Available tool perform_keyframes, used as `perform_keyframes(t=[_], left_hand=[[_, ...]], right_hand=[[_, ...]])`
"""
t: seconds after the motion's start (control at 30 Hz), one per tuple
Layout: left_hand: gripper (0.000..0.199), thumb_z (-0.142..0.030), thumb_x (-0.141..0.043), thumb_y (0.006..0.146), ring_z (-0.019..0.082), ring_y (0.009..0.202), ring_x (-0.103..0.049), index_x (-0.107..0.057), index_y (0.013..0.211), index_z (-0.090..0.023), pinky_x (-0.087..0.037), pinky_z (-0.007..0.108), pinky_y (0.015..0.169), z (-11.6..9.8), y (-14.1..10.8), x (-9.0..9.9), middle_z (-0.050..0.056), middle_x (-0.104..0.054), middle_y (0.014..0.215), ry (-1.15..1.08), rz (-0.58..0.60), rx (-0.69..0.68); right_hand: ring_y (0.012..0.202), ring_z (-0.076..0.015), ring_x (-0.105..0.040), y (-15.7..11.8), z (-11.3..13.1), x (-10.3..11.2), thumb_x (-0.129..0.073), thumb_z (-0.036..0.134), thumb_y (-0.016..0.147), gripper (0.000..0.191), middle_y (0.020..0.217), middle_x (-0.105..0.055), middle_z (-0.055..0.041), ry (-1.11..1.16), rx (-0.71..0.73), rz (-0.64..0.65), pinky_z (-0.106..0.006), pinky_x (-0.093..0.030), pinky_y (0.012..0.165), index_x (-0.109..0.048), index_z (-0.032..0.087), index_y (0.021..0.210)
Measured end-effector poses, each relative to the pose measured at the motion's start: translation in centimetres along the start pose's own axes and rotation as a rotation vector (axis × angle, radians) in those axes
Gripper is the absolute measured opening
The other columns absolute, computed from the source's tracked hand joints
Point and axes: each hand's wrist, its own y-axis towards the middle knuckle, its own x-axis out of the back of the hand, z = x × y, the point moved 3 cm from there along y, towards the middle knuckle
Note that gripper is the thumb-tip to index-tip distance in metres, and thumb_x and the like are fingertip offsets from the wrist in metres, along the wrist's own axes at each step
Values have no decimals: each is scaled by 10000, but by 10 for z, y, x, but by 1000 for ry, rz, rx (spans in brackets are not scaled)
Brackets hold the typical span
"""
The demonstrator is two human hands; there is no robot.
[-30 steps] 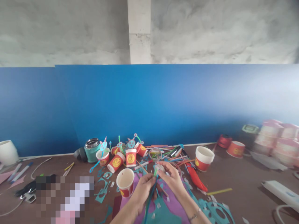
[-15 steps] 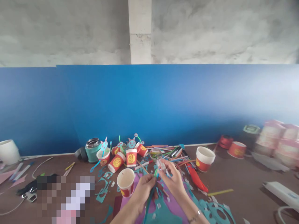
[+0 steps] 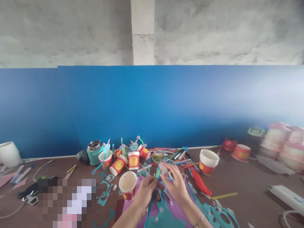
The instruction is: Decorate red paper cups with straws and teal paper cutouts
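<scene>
My left hand (image 3: 146,190) is closed, thumb and fingers pinching thin green and blue strips (image 3: 148,212) that run down toward me; their green and blue tips stick up above the thumb. Beside it, my right hand (image 3: 176,183) curls around a small clear object (image 3: 164,170) that looks like a tape roll. The two hands are close together over purple sheets (image 3: 174,205) and cut teal sheets (image 3: 171,215). Just left of the left hand stands a red-and-white paper cup (image 3: 128,186).
Several paper cups (image 3: 133,161), some with rabbit-faced cutouts, lie or stand ahead, near a teal flask (image 3: 94,155). A red pouch (image 3: 200,182), colored sticks and a stacked cup (image 3: 209,161) are to the right. Teal scraps (image 3: 219,215) and a white power strip (image 3: 287,198) lie farther right.
The fingers of my right hand have shifted slightly left and lifted a little around the clear object. The strips in my left hand have moved slightly left at their tips.
</scene>
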Motion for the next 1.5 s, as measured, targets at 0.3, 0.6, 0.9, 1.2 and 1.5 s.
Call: perform_keyframes(t=[0.3, 0.6, 0.9, 1.2, 1.5], left_hand=[[358, -517, -541, 795, 114, 373, -475, -524, 641, -194, -288, 223, 379, -16, -4, 5, -4, -588, 561, 318, -164, -213], [192, -391, -573, 814, 257, 722, -614, -661, 886, -237, -423, 297, 649, -11, -11, 13, 62, -672, 712, 466, -241, -326], [218, -328, -563, 815, 329, 868, -639, -670, 980, -235, -421, 359, 772, -10, -14, 12, 128, -713, 898, 565, -240, -337], [298, -326, -478, 863, 347, 885, -644, -648, 1088, -228, -417, 380, 765, -8, -14, 13, 142, -711, 960, 734, -229, -355], [256, -327, -492, 859, 324, 824, -646, -659, 1024, -225, -411, 357, 727, -9, -15, 13, 133, -714, 894, 649, -222, -369]], right_hand=[[746, -219, -608, 2, 3, -2, -523, 414, 841, 276, 778, -691, -63, 162, -126, 103, -303, -467, 707, -703, 212, 789], [689, -203, -606, 0, 12, -9, -567, 346, 797, 233, 699, -687, -52, 167, -132, 125, -286, -465, 670, -698, 176, 709], [623, -183, -562, -3, 9, -15, -597, 362, 783, 234, 650, -644, -32, 195, -209, 132, -269, -442, 604, -659, 166, 671], [517, -152, -494, -4, 8, -18, -632, 489, 752, 347, 540, -560, -2, 311, -300, 153, -241, -386, 484, -609, 178, 599], [479, -137, -485, -1, 6, -17, -584, 486, 792, 403, 484, -549, 1, 223, -286, 199, -235, -369, 462, -610, 169, 545]])
